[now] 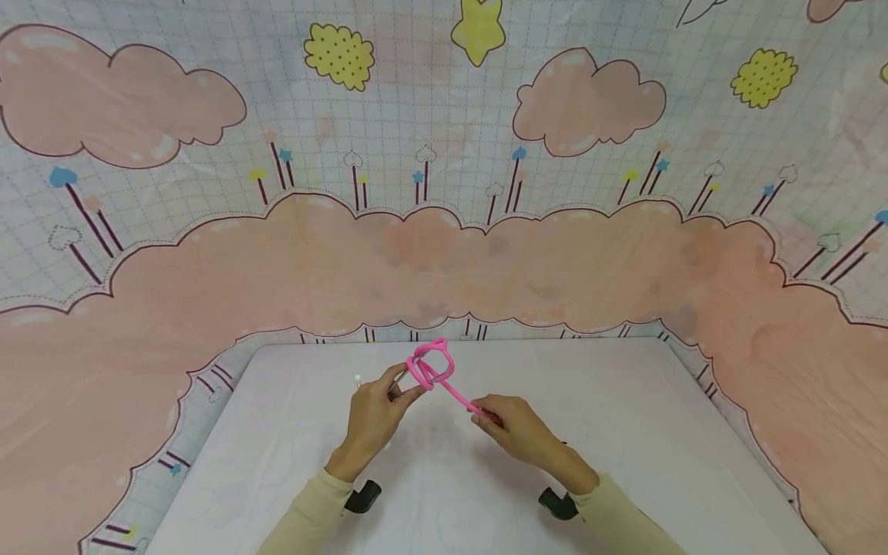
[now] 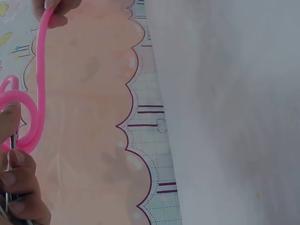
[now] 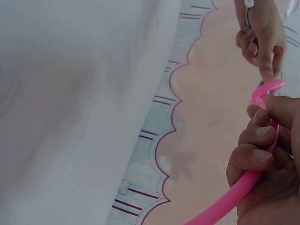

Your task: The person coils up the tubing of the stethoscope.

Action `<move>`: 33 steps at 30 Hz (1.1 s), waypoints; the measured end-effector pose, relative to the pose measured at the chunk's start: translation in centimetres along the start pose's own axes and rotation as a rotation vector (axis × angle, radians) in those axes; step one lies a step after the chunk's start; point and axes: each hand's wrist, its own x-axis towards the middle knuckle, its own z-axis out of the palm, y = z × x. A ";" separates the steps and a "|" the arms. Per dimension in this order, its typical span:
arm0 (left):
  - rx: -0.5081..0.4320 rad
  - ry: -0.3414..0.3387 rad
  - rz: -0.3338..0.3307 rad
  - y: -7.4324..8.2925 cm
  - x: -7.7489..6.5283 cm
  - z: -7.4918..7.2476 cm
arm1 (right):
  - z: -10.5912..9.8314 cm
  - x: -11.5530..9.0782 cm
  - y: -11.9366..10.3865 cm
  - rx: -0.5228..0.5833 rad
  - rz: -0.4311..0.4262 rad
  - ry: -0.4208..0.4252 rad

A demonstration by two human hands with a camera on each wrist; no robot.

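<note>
A glossy pink tube (image 1: 451,389), bent into loops at one end, is held up over the white table between my two hands. My left hand (image 1: 375,408) grips a slim metal tool (image 2: 12,140), with fingers curled round it and fingertips right at the loops. In the head view the tool's shaft runs toward the loops. My right hand (image 1: 520,428) pinches the tube's straighter length between thumb and fingers. A thick stretch of pink tube extends below that hand in the right wrist view. The palm side of my left hand is mostly hidden.
The white table (image 1: 444,501) spreads under both hands. A printed backdrop (image 1: 444,262) with clouds and stars rises behind and at the sides. Black wrist cameras are worn under the left (image 1: 364,497) and right wrists.
</note>
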 end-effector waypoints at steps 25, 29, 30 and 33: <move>0.160 -0.132 0.018 0.7 -0.4 0.4 | -1.8 -1.3 -2.4 -0.182 -0.230 0.011; 0.171 -0.145 0.043 0.9 -0.6 0.6 | -2.2 -1.3 -2.4 -0.214 -0.285 0.006; 0.173 -0.152 0.045 1.0 -0.7 0.6 | -2.3 -1.3 -2.5 -0.217 -0.294 0.001; 0.179 -0.172 0.050 1.2 -0.9 0.7 | -2.5 -1.3 -2.5 -0.216 -0.315 -0.024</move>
